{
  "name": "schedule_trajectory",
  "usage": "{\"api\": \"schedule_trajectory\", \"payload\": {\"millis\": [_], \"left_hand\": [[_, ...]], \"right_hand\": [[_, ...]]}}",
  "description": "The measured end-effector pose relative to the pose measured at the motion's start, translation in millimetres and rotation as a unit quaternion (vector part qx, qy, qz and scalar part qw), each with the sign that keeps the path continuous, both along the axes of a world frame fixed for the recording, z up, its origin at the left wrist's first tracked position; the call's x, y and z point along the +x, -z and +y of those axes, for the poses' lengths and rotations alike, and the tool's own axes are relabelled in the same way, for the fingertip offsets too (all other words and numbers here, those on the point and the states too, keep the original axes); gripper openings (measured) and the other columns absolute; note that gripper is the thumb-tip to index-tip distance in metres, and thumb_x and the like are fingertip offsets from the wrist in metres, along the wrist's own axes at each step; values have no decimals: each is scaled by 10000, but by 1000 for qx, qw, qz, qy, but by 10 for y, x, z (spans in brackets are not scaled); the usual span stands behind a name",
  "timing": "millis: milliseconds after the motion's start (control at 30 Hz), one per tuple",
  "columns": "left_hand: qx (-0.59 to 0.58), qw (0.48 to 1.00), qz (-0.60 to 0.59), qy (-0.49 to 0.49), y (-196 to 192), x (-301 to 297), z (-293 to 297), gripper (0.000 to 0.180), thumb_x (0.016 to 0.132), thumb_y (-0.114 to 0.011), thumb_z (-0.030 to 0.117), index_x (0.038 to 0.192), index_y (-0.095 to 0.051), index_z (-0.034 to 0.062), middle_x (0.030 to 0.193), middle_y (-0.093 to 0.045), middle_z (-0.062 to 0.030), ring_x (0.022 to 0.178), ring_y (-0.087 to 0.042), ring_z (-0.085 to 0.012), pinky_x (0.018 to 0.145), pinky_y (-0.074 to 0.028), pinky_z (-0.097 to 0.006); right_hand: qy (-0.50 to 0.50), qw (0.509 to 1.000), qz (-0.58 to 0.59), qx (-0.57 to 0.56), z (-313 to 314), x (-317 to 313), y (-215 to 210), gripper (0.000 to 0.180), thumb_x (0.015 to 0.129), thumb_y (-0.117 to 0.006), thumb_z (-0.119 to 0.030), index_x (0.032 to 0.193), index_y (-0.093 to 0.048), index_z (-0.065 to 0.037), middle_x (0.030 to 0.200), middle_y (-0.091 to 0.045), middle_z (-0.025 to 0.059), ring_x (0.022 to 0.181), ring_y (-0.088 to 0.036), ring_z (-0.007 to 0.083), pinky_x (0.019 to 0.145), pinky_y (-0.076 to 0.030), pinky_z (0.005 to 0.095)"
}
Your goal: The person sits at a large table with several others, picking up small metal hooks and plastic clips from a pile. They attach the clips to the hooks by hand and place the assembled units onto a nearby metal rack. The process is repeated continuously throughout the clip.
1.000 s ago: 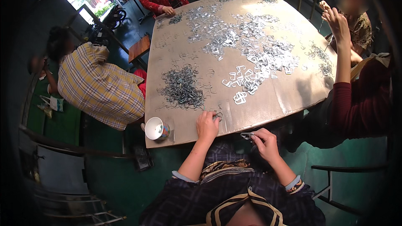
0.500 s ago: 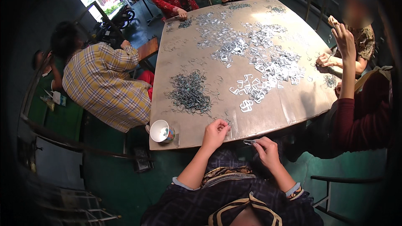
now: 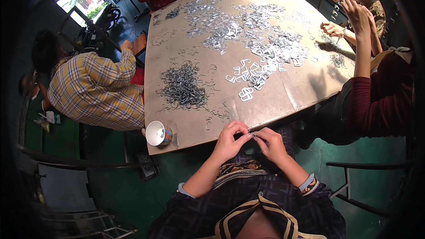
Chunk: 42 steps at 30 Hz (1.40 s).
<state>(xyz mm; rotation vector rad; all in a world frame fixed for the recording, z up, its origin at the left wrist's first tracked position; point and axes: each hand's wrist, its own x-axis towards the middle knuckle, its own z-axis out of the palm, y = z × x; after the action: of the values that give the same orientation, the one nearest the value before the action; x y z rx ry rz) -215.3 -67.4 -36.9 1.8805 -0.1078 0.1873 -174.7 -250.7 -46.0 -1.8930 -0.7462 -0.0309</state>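
Just off the table's near edge, my two hands meet fingertip to fingertip. My right hand [image 3: 271, 144] is closed in a pinch on a small silver metal buckle [image 3: 253, 136], mostly covered by fingers. My left hand [image 3: 229, 143] is pinched against it from the other side; whatever sits between its fingertips is too small to make out. Beyond my left hand lies a heap of thin, dark curved wire clips [image 3: 183, 86], with loose ones strewn toward me. Flat silver buckles [image 3: 276, 51] spread over the table's middle, a few nearest ones [image 3: 245, 93] lying apart.
A paper cup [image 3: 156, 133] stands at the near left corner of the brown-covered table [image 3: 177, 126]. A person in a checked shirt [image 3: 90, 88] sits on the left. At the right, a maroon sleeve [image 3: 369, 102] reaches up; other people work around the far side. A metal frame [image 3: 354, 166] stands low right.
My left hand has left the tabletop clips and come to my right hand; their fingertips now meet around the buckle. The view has shifted, moving the table left and up in the picture.
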Motion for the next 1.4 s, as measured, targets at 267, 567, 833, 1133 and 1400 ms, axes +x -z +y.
{"api": "schedule_trajectory", "payload": {"millis": [267,567,833,1133,1400], "left_hand": [[-136,988,55,40,-32,-62,-72,88,911,-602,31,905,-514,21,968,-662,-83,945,-614,-133,874,-477,-290],[-110,990,-3,88,72,-107,-193,97,886,-608,1,919,-519,24,986,-624,-84,969,-589,-150,889,-454,-307],[-104,991,5,80,137,-235,-234,89,891,-622,23,926,-541,12,982,-613,-78,956,-568,-145,899,-437,-299],[-84,993,-40,72,302,-215,-261,125,882,-651,66,934,-562,-5,928,-633,-73,877,-598,-138,831,-476,-283],[-43,999,-21,15,269,-172,-285,126,859,-675,73,907,-585,-1,867,-642,-61,839,-597,-128,793,-473,-283]], "right_hand": [[-23,999,-12,47,-112,258,45,154,776,-699,-40,928,-709,-17,763,-627,113,672,-629,242,624,-496,322],[36,940,-287,-183,370,1191,415,319,834,-558,-73,1141,-642,-56,1155,-630,102,1090,-569,258,898,-449,386],[8,869,-360,-341,805,1470,528,207,837,-510,-135,941,-662,-40,934,-655,84,1017,-573,251,885,-426,379],[64,989,-101,-84,509,1056,329,195,789,-655,-39,983,-675,-26,771,-671,121,749,-653,257,702,-505,347],[-8,987,132,93,10,232,94,199,786,-719,-21,985,-725,-18,782,-704,122,690,-668,146,633,-514,268]]}}
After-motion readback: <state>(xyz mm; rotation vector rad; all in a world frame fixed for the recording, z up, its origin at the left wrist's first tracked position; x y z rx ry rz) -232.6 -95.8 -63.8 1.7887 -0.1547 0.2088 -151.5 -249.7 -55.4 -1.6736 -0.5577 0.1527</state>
